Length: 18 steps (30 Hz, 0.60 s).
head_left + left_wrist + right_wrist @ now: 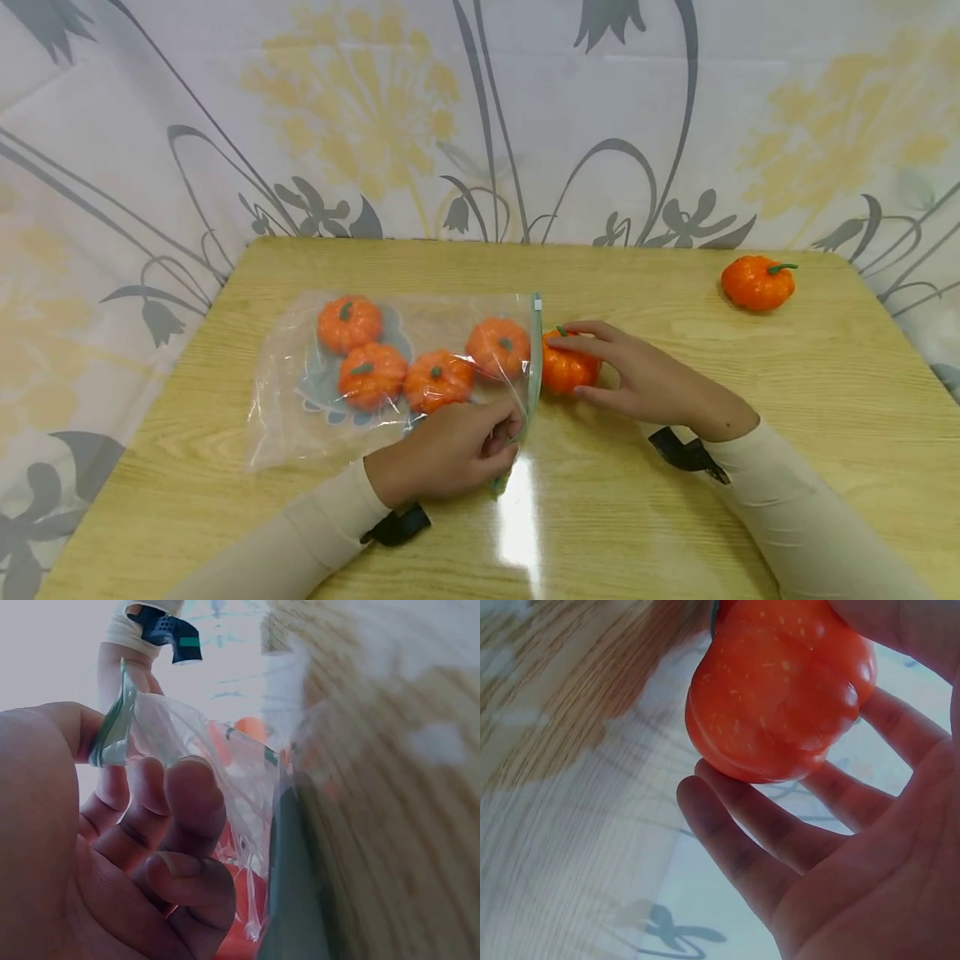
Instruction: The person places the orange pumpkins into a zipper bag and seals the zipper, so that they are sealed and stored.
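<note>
A clear zip bag (pixel 285 417) lies flat with its green-edged mouth (pixel 536 358) facing right. Several small orange toy pumpkins (pixel 438 379) with green stems show through its plastic. My left hand (pixel 453 450) pinches the near part of the bag's mouth between thumb and curled fingers; in the left wrist view, the bag's green strip (pixel 112 739) sits at the thumb. Right at the opening, my right hand (pixel 648 375) grips another orange pumpkin (pixel 568 368) between thumb and fingers. That pumpkin's glossy, ribbed side (pixel 780 697) fills the upper part of the right wrist view.
One more orange pumpkin (pixel 757 283) sits at the back right of the wooden table (pixel 637 517). Behind the table hangs a white cloth (pixel 525 108) with grey and yellow flowers. A blue-grey print (pixel 397 333) shows on the bag.
</note>
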Motion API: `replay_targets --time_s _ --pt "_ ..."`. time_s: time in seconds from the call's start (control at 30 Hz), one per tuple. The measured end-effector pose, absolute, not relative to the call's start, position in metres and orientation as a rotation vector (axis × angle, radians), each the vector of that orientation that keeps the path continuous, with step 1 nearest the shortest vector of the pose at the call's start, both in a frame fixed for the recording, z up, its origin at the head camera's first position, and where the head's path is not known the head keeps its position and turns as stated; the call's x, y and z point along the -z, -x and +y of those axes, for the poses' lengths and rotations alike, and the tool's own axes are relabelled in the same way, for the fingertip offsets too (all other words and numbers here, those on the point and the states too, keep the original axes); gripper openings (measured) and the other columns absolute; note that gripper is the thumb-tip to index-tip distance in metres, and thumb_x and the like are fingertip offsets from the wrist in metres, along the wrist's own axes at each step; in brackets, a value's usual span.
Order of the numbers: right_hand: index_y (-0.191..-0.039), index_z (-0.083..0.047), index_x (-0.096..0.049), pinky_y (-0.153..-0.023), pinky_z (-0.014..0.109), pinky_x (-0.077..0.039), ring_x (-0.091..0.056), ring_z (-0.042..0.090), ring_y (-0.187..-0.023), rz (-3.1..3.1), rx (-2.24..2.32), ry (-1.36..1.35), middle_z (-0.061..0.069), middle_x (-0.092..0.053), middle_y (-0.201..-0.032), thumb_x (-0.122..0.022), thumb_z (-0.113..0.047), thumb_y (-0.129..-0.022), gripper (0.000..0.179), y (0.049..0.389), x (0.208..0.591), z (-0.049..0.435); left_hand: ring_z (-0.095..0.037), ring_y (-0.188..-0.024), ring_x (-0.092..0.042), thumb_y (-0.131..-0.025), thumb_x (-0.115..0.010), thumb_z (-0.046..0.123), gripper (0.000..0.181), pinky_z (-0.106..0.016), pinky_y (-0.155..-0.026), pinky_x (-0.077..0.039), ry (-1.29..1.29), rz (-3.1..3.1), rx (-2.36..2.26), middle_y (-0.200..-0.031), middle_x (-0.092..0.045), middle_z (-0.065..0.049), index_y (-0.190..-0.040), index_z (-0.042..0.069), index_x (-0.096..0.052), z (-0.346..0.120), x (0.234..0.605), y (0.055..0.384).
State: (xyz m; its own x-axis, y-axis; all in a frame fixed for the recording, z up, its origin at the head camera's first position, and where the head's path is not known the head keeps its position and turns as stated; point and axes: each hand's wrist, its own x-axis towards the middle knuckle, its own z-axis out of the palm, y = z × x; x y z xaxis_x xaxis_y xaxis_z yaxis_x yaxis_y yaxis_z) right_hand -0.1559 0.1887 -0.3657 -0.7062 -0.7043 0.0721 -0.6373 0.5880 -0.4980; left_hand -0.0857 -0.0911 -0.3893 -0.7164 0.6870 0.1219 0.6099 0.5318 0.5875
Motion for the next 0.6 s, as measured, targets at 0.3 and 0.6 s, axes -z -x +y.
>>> replay_targets --time_s 0.3,0.6 --pt "-0.146 -0.02 -0.051 -0.101 0.052 -0.048 -0.048 0.037 -0.135 2.665 0.761 1.195 0.015 -0.041 -0.153 -0.076 -0.017 -0.087 0.064 0.1538 0.3682 0.1857 0.002 -0.063 -0.043 -0.093 -0.061 0.017 0.012 -0.014 -0.058 -0.038 -1.099 2.64 -0.992 -0.072 -0.046 0.012 -0.097 0.018 -0.049 -0.0911 0.3894 0.0856" --pt "-0.142 -0.019 -0.056 -0.103 0.052 -0.047 -0.044 0.037 -0.138 2.664 0.746 1.279 0.016 -0.041 -0.152 -0.079 -0.014 -0.085 0.062 0.1549 0.3659 0.1822 0.002 -0.06 -0.04 -0.094 -0.058 0.017 0.011 -0.015 -0.055 -0.036 -1.087 2.641 -1.067 -0.071 -0.045 0.01 -0.095 0.017 -0.047 -0.092 0.3865 0.0871"
